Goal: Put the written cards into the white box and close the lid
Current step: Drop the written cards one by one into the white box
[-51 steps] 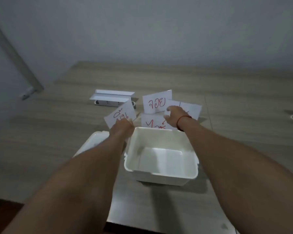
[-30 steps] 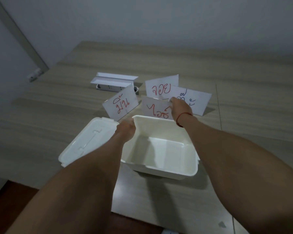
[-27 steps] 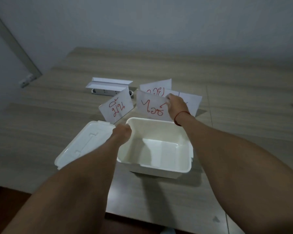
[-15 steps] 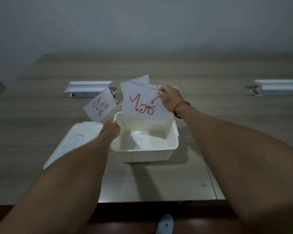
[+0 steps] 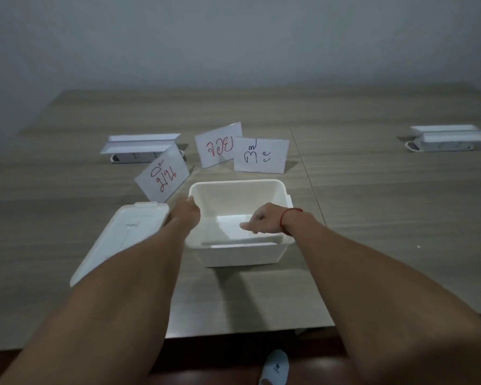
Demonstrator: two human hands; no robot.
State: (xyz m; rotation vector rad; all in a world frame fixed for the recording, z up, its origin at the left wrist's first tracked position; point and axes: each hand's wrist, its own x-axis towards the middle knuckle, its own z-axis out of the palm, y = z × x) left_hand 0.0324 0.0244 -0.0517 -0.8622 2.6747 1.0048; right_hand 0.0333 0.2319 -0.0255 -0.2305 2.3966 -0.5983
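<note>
Cards standing behind the white box (image 5: 239, 254) now number three, where four stood at the start: the one with red writing that the right hand (image 5: 263, 220) was lifting half a second ago lies inside the box as a pale sheet (image 5: 233, 232). That hand is down in the box, fingers curled loosely on or just above the sheet (whether its grip still pinches the paper, I cannot tell). The left hand (image 5: 185, 213) stays on the box's left rim, grip closed over the edge. The lid (image 5: 120, 240) lies open-side down just left of the box. The red-lettered card (image 5: 163, 176) leans beside the box's far left corner; another red one (image 5: 219, 148) and a dark-lettered card (image 5: 260, 155) stand behind its far wall. The desk (image 5: 372, 204) is grey wood grain, with a power strip (image 5: 135, 157) toward the far left and another toward the far right edge, against a plain pale wall.
</note>
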